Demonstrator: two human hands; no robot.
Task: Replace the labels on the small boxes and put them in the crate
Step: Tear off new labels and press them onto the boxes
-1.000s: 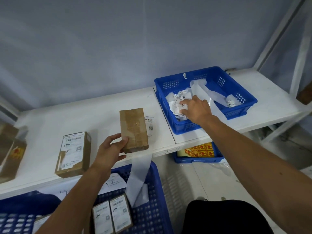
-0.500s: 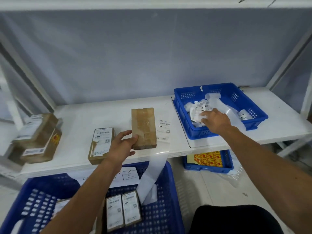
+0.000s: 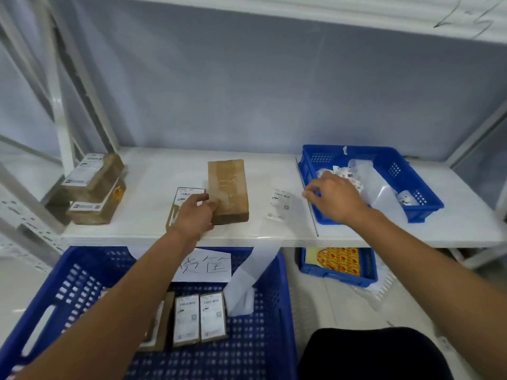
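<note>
A bare brown taped box (image 3: pixel 229 185) lies on the white shelf (image 3: pixel 153 229). My left hand (image 3: pixel 195 213) grips its left edge. A labelled box (image 3: pixel 184 195) lies just left of it, partly hidden by that hand. A fresh label (image 3: pixel 280 202) sits on a backing strip (image 3: pixel 255 270) that hangs over the shelf edge into the large blue crate (image 3: pixel 263 349). Two labelled boxes (image 3: pixel 200 316) lie side by side in the crate. My right hand (image 3: pixel 333 200) hovers over the left rim of a small blue basket (image 3: pixel 422 198), fingers loosely curled and holding nothing.
Crumpled old labels (image 3: pixel 347 174) and clear backing lie in the small basket. Stacked labelled boxes (image 3: pixel 93 187) stand at the shelf's left end. A handwritten paper (image 3: pixel 208 266) hangs on the crate's rim. Another blue basket with yellow-red sheets (image 3: pixel 340 261) sits below the shelf.
My right hand has left the crumpled labels in the basket and drawn back to the left over its rim. My left hand stays on the bare box. The view has pulled back.
</note>
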